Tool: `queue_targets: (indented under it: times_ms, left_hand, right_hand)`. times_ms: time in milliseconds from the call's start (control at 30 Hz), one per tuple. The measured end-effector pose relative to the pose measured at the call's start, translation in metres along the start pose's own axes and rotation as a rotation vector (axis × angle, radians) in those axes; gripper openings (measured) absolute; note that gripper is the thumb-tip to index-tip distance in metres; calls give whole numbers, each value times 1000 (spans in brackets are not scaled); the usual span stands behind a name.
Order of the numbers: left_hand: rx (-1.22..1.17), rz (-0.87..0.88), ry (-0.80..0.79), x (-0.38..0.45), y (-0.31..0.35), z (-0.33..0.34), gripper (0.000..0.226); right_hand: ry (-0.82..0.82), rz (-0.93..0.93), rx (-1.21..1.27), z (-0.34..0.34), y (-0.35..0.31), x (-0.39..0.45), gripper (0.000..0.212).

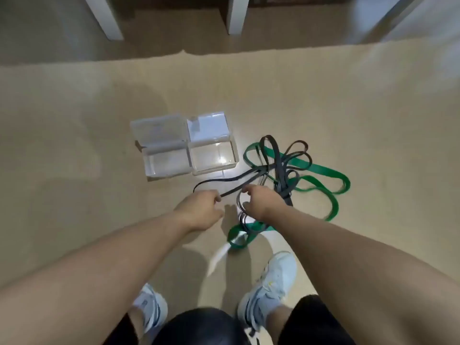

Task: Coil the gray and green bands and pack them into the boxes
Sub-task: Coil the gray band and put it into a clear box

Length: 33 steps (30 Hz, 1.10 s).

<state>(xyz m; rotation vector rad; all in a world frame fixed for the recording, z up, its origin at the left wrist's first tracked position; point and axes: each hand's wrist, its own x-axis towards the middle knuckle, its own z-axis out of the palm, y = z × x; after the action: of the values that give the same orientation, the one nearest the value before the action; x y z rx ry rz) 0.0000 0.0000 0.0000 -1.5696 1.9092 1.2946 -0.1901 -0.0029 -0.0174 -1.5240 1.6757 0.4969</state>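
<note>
A long gray band (pixel 278 165) lies tangled with a wide green band (pixel 321 170) on the tan floor, right of two clear plastic boxes. My left hand (pixel 199 210) pinches a stretch of the gray band that runs up and right toward the tangle. My right hand (pixel 261 201) is closed on small gray loops close beside the left hand. A green loop (pixel 239 236) hangs or lies just below my right hand. The left box (pixel 166 163) and the right box (pixel 214 156) stand open, lids folded back, nothing inside.
My two feet in white sneakers (pixel 271 282) stand at the bottom of the view, with dark shorts at my knees. White furniture legs (pixel 236 16) rise at the far edge of the floor. Bare floor surrounds the boxes on the left.
</note>
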Motion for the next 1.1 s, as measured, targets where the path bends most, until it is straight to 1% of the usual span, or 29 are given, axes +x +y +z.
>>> queue_targets:
  times_ms: [33, 100, 167, 333, 400, 467, 533, 600, 633, 700, 767, 833, 900, 967, 1000, 1033, 1067, 1100]
  left_hand:
    - [70, 12, -11, 21, -14, 4, 45]
    - [202, -20, -50, 62, -43, 9, 49]
    - [323, -23, -111, 90, -69, 7, 51]
    - [539, -51, -164, 127, -106, 5, 47]
    - [625, -28, -158, 134, -110, 5, 46]
    - [672, 4, -130, 140, -111, 2, 45]
    - [728, 8, -106, 141, -106, -2, 43]
    - [793, -7, -80, 137, -96, -10, 40]
    - [807, -12, -57, 132, -89, -14, 37]
    - [795, 25, 9, 121, -71, -19, 35]
    - [752, 88, 54, 110, -50, -16, 36]
    - [731, 148, 35, 100, -35, -7, 39]
    - [755, 176, 22, 93, -30, 0, 44]
    - [778, 161, 92, 83, -29, -3, 52]
    - [774, 153, 159, 77, -28, -8, 60]
    - [742, 139, 222, 72, -28, -13, 74]
    - [678, 127, 273, 66, -27, -20, 92]
    - [587, 121, 317, 59, -25, -28, 105]
  right_hand:
    - [-4, -16, -32, 8, 3, 23, 54]
    - [11, -41, -91, 23, 10, 66, 57]
    - [9, -33, -145, 36, 13, 99, 59]
    - [31, -66, -272, 91, 23, 160, 76]
    - [108, -78, -312, 111, 22, 173, 77]
    - [252, -84, -342, 124, 19, 186, 70]
    - [340, -89, -345, 133, 18, 195, 56]
    - [332, -91, -395, 134, 15, 192, 45]
    - [313, -101, -460, 133, 14, 189, 39]
    - [267, -121, -602, 131, 11, 180, 31]
    - [278, -136, -643, 128, 10, 171, 29]
    - [328, -167, -596, 121, 12, 162, 28]
    - [425, -238, -530, 104, 12, 148, 31]
    - [564, -296, -434, 78, 9, 132, 28]
    - [613, -314, -341, 61, 5, 121, 24]
    - [633, -334, -226, 44, -1, 107, 19]
    - [627, -348, -125, 28, -9, 92, 12]
    - [623, -376, -80, 12, -18, 76, 6]
